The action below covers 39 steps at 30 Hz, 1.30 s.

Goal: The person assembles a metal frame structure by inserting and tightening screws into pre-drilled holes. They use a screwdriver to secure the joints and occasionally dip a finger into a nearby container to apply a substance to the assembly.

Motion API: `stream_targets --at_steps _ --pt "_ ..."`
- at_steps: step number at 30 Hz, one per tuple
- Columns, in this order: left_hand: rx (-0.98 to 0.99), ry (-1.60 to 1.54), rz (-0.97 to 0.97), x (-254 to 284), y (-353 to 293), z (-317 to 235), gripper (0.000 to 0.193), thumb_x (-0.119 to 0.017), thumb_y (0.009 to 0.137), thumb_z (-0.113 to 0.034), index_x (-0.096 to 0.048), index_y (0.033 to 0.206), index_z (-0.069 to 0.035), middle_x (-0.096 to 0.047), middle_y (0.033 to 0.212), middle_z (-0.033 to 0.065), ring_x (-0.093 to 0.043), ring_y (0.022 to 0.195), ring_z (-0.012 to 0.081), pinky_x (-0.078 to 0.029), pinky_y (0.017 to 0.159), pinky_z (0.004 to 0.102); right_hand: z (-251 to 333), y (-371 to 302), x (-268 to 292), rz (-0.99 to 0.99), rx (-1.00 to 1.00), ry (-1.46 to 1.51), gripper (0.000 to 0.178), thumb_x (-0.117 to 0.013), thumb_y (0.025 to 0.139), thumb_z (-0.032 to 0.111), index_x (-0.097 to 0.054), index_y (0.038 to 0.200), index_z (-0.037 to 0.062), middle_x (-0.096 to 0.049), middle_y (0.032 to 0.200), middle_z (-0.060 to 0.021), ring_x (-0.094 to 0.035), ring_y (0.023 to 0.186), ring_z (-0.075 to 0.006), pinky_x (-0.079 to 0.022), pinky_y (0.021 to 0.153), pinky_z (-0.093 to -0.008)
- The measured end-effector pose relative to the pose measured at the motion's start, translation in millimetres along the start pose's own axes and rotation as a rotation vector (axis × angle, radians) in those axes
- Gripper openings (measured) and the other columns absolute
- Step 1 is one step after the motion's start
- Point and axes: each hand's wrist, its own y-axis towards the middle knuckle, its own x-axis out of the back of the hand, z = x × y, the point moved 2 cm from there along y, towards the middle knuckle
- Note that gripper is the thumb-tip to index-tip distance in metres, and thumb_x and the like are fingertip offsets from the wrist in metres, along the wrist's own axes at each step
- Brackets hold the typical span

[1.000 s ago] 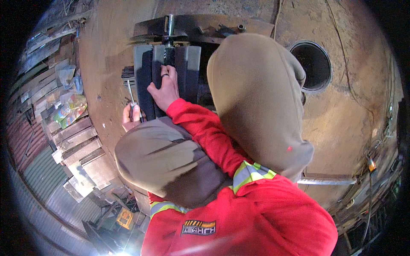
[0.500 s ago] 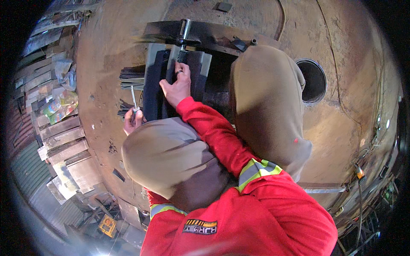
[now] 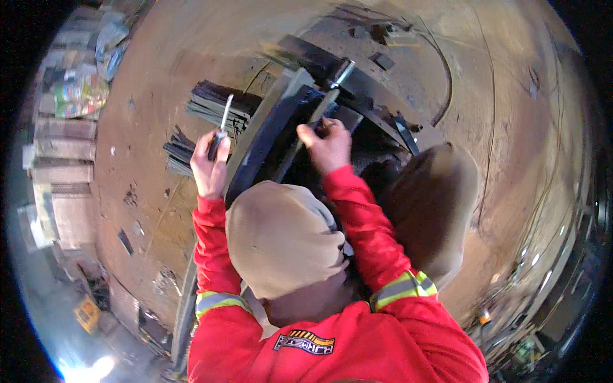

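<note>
In my left hand (image 3: pixel 211 163) is a screwdriver-like tool with a dark handle and a pale, thin shaft (image 3: pixel 228 112) pointing up and away. My right hand (image 3: pixel 329 145) has its thumb and curled fingers closed on a narrow flat metal strip (image 3: pixel 290 158), which slants between dark metal pieces. Left of that strip runs a long dark metal bar (image 3: pixel 265 143) with a grey edge. Beyond my right hand, a shiny metal cylinder (image 3: pixel 343 75) sits on a dark curved plate (image 3: pixel 306 54). My right fingertips are partly hidden.
Two bundles of dark flat strips, an upper stack (image 3: pixel 220 105) and a lower stack (image 3: pixel 181 152), lie left of the bar. My tan-clad knees (image 3: pixel 281 239) rise close to the work. A cable (image 3: pixel 488 115) crosses the brown floor at right. Boards (image 3: pixel 64 172) lie far left.
The view has turned, so the bars now slant. My left hand with the tool has come out from behind my knee. My right hand's spread fingers have curled round the strip.
</note>
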Motion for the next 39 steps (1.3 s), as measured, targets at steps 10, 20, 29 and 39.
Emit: stream_targets --at_steps 10,20,29,39 --pt "0.123 -0.05 -0.033 -3.5 3.2 48.2 0.025 -0.07 0.082 -0.016 -0.063 0.098 0.0 -0.066 0.085 0.012 -0.064 0.077 0.0199 -0.05 0.072 0.0301 83.0 98.4 22.2 1.003 1.202 -1.223 0.031 -0.063 0.068 0.012 -0.065 0.098 0.0052 -0.059 0.101 -0.0037 -0.054 0.103 -0.0238 -0.042 0.09 -0.0378" --pt "0.054 -0.038 0.004 2.9 13.6 55.9 0.029 -0.069 0.084 -0.024 -0.062 0.102 -0.002 -0.065 0.086 0.0113 -0.064 0.079 0.0206 -0.049 0.075 0.0309 71.7 117.5 4.8 1.226 1.311 -0.947 0.033 -0.066 0.055 0.004 -0.064 0.088 0.001 -0.06 0.091 -0.0071 -0.058 0.092 -0.0258 -0.048 0.082 -0.0366" --pt "0.043 -0.047 -0.011 5.8 12.9 56.2 0.027 -0.069 0.083 -0.019 -0.061 0.102 -0.001 -0.065 0.089 0.0108 -0.064 0.083 0.0213 -0.048 0.077 0.0307 78.0 111.7 10.5 1.221 1.259 -0.891 0.037 -0.064 0.061 0.004 -0.064 0.098 -0.0009 -0.063 0.1 -0.0122 -0.06 0.094 -0.0291 -0.049 0.084 -0.0391" --pt "0.036 -0.016 0.021 3.3 12.8 56.2 0.029 -0.068 0.083 -0.02 -0.061 0.104 -0.001 -0.065 0.091 0.0104 -0.064 0.083 0.0205 -0.049 0.077 0.0304 79.3 98.4 5.8 1.229 1.241 -0.892 0.033 -0.066 0.064 0.007 -0.064 0.096 0.0015 -0.062 0.099 -0.0098 -0.058 0.097 -0.0266 -0.046 0.088 -0.0424"
